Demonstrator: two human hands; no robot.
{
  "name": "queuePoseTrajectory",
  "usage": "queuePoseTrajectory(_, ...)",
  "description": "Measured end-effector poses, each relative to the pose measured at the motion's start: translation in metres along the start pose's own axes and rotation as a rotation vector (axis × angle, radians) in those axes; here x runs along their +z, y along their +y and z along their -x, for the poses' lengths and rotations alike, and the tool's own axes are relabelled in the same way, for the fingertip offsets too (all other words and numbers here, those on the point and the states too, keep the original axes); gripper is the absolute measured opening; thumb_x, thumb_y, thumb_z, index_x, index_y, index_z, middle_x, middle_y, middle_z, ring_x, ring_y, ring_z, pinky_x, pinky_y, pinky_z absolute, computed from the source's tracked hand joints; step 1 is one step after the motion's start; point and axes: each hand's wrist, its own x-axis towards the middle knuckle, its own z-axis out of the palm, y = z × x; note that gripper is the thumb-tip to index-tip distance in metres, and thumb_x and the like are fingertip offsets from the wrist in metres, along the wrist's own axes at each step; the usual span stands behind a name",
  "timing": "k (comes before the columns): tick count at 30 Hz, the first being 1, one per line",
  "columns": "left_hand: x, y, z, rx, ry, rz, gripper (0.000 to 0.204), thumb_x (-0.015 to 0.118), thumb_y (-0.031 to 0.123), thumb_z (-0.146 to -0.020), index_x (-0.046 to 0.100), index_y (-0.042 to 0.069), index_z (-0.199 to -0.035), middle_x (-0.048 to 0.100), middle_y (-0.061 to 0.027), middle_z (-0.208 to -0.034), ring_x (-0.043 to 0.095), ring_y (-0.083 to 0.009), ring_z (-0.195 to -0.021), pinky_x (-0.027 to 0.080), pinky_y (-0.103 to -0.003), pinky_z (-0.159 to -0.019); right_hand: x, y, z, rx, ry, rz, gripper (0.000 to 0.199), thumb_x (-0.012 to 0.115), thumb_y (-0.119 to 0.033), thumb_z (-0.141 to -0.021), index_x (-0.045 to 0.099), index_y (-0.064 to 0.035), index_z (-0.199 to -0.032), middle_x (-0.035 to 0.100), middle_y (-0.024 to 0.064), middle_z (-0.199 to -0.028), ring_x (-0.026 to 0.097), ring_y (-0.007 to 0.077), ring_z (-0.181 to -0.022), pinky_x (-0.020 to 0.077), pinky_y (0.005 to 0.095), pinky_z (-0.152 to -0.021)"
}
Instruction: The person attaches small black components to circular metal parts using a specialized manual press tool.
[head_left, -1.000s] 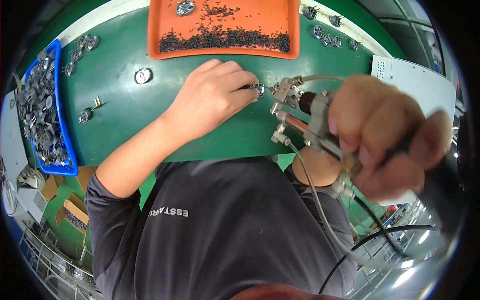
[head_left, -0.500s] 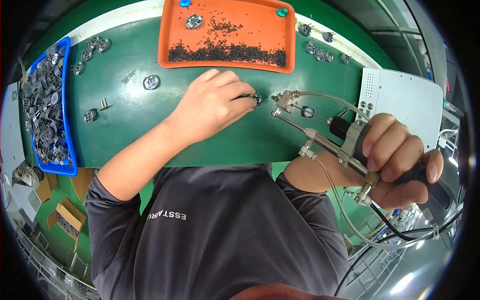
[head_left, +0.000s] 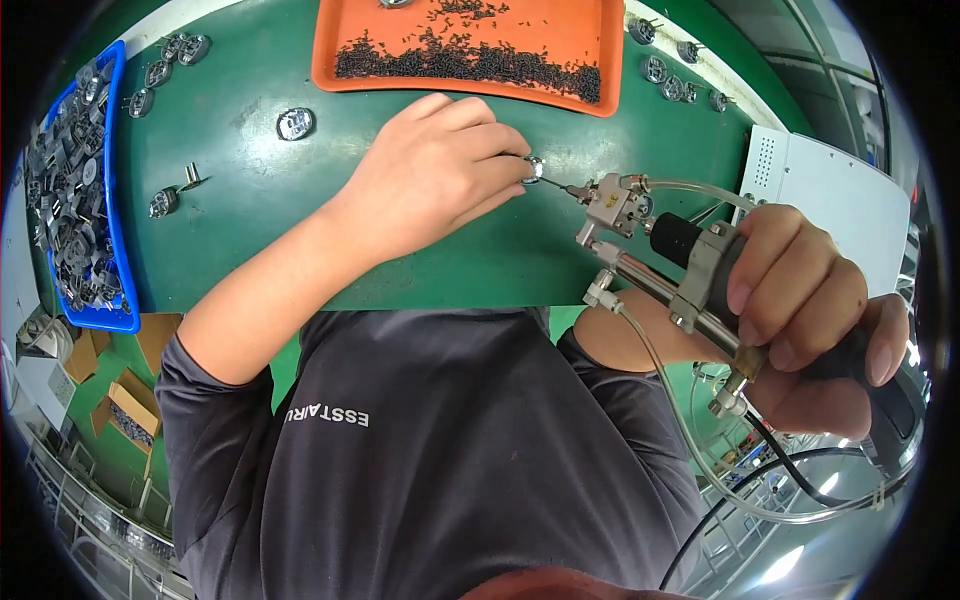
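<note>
Green matting covers the workbench [head_left: 300,250] in the head view, and on it the left hand [head_left: 430,175] lies knuckles up, its fingers curled in so that thumb and forefinger pinch a small round metal part [head_left: 534,169] against the mat, just below the near edge of the orange tray [head_left: 330,50]. The right hand [head_left: 810,310] is wrapped tight around the dark grip of a powered screwdriver [head_left: 690,270], a metal-bodied tool with clear tubes and a black cable trailing from its rear. Its thin tip points left and meets the small metal part held by the left hand.

The orange tray holds a long heap of tiny dark screws [head_left: 470,62]. At the left rim of the bench a blue bin [head_left: 112,240] is full of grey metal pieces. Several loose round metal parts lie on the mat: one [head_left: 296,123] below the tray's left corner, another [head_left: 163,203] nearer the bin, more at the far right beyond the tray. A white box [head_left: 830,195] sits on the right, behind the screwdriver hand.
</note>
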Motion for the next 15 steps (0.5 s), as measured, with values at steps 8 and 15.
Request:
queuePoseTrajectory(8,-0.009,0.008,-0.005,0.036,0.076,0.210,0.023,0.084,0.015,-0.076,0.076,0.009,-0.097,0.070,-0.0007,-0.101,0.065,-0.0217,-0.087,0.048,-0.036,-0.075,0.010,0.007,-0.006,-0.081,-0.048,-0.132,0.038,0.075,-0.044,-0.096,0.063,-0.0160,-0.118,0.059,-0.0057,-0.069,0.056,0.0078,-0.054,0.0462,0.0247,-0.061)
queuePoseTrajectory(15,-0.021,0.008,-0.017,0.054,0.100,0.241,0.017,0.081,0.011,-0.079,0.078,0.011,-0.096,0.072,0.0000,-0.101,0.065,-0.0219,-0.086,0.048,-0.038,-0.078,0.010,-0.003,-0.003,-0.234,0.028,-0.086,0.032,0.077,-0.035,-0.096,0.059,-0.0141,-0.113,0.058,-0.0061,-0.065,0.058,0.0077,-0.053,0.0481,0.0228,-0.058)
